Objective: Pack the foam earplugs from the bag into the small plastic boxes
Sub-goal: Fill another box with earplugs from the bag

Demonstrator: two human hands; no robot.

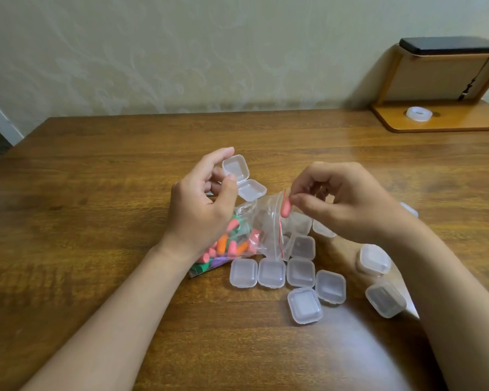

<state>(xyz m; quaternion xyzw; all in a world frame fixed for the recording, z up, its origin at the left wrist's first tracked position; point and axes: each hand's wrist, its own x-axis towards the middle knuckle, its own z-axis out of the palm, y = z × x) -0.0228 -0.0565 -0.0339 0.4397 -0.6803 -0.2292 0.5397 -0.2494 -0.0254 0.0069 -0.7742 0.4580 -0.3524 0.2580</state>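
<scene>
Lying at centre frame on the desk is a clear zip bag of thin, crinkled plastic, with a red-lined zip edge on its right side. Packed into its lower-left end are foam earplugs, bullet-shaped and matte, in pink, orange, green and purple. One pink earplug sits apart from the pile, at the top of the zip edge, pinched between thumb and forefinger of the right hand. That grip is clamped on the earplug, the other fingers curl behind it, and the forearm enters from the lower right.

The left hand is just left of centre, back to the camera. Its grip is closed on an open box, a small square case of frosted-clear plastic with rounded corners, its two hinged halves spread apart. The left wrist covers part of the bag.

Closed boxes of the same make lie flat below and right of the bag, several touching in a row. Some are partly hidden by the bag's edge and the right forearm.

The desk is glossy brown wood-grain. At upper right stands a wooden stand, with a dark flat slab on top and a roll of clear tape on its base. A pale patterned wall fills the top of the frame.
</scene>
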